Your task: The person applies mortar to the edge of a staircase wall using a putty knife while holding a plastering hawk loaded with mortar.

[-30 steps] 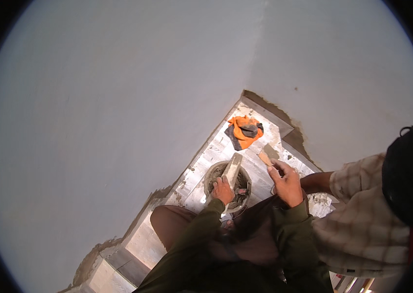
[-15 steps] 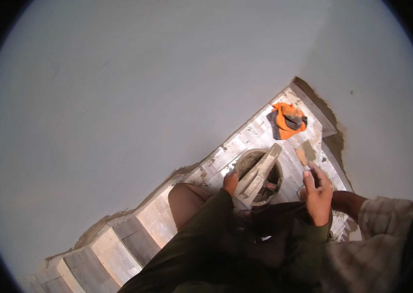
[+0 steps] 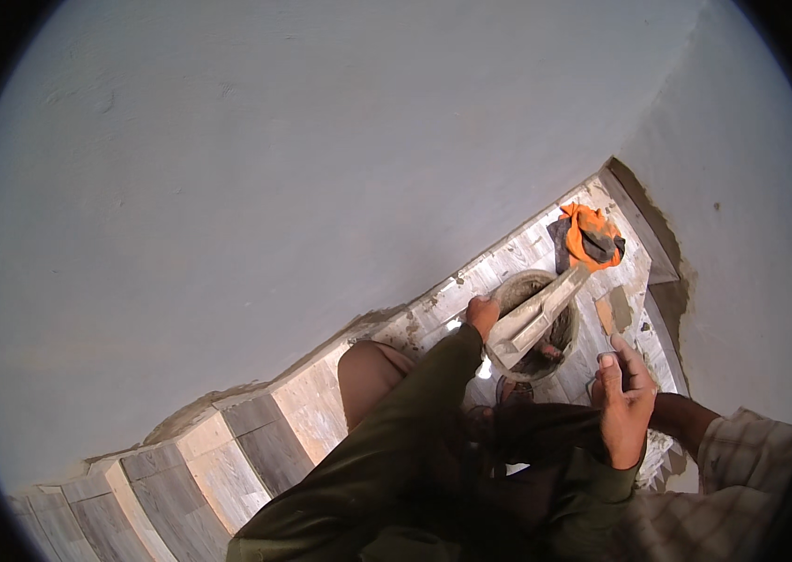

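My left hand is closed on the near-left rim of a round bucket streaked with grey mortar. Across the bucket's mouth lies a long mortar-smeared plastering float, its handle side up. A small reddish thing shows inside, too small to name. To the right of the bucket, my right hand is raised with thumb and forefinger stretched and apart. Its other fingers are partly hidden, and I see nothing held. Just beyond its fingertips is a flat tan piece beside a grey mortar patch; whether they are joined I cannot tell.
An orange and dark grey cloth lies beyond the bucket, near the wall corner. Tiled stairs descend at lower left along the grey wall. Another person's forearm and checked sleeve are close on my right. A sandalled foot is near the bucket.
The view has shifted. My left hand and the bucket have moved a little away from me, and the float's far end now reaches the cloth. My right hand keeps much the same pose.
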Action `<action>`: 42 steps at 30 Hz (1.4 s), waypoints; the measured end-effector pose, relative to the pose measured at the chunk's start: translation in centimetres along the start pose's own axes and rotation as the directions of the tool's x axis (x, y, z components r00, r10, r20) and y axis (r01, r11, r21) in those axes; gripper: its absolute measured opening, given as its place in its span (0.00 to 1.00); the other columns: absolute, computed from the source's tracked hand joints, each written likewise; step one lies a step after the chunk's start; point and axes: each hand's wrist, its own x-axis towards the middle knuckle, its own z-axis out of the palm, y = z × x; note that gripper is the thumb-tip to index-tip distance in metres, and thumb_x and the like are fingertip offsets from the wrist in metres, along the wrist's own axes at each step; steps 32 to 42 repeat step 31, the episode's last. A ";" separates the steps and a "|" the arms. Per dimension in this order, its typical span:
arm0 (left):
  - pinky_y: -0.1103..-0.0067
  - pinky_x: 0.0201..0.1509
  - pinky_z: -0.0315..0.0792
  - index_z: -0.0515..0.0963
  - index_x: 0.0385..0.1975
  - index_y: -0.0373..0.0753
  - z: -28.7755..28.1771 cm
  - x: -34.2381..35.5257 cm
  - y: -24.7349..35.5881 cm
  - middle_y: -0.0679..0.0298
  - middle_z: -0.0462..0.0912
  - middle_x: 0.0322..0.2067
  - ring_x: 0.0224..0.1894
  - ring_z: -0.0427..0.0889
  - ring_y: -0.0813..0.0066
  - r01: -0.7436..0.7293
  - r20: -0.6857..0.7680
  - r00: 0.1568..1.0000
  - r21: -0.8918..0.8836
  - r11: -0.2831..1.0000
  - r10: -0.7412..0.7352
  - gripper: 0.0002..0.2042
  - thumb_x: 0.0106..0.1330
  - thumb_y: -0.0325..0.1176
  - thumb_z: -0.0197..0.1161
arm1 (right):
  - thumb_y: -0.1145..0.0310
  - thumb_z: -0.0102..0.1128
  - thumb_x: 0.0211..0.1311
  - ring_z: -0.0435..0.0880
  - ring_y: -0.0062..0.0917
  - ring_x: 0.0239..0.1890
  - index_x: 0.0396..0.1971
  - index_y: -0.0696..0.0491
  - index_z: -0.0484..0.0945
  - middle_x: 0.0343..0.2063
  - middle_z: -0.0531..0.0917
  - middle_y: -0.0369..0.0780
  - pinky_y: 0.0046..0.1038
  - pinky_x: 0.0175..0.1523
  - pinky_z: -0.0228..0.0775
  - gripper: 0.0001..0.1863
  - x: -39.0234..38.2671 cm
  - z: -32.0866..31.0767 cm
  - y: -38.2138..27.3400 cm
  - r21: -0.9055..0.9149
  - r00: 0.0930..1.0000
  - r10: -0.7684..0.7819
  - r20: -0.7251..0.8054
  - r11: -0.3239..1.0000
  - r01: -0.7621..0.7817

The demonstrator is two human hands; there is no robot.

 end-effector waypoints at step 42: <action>0.76 0.59 0.62 0.70 0.55 0.38 -34.7 -12.2 -10.8 0.52 0.74 0.51 0.54 0.72 0.66 -0.555 0.130 0.832 0.235 0.798 0.540 0.23 0.65 0.46 0.54 | 0.65 0.57 0.60 0.76 0.18 0.34 0.48 0.61 0.74 0.34 0.81 0.39 0.22 0.42 0.69 0.19 -5.2 -1.1 -6.5 0.091 0.913 -0.401 -0.080 0.909 0.407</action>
